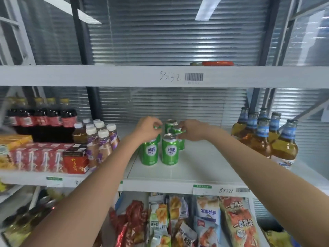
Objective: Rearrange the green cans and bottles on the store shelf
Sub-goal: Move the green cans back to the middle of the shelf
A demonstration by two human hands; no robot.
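Several green cans stand in a cluster mid-shelf on the white shelf [199, 166]. The front-left can [149, 153] and front-right can [170, 150] stand free with labels facing me. A back can [170, 124] stands between my hands. My left hand [147, 129] reaches in from the left and grips the top of a green can [157, 127] behind the front-left one; most of that can is hidden. My right hand [193, 130] grips the top of another green can [180, 146] behind the front-right one.
Dark cola bottles [44, 120], white-capped bottles [99, 139] and red cartons [41, 157] fill the shelf's left side. Amber bottles with blue labels [263, 134] stand at the right. Snack bags [204, 220] lie on the shelf below. A red item [217, 63] lies on the upper shelf.
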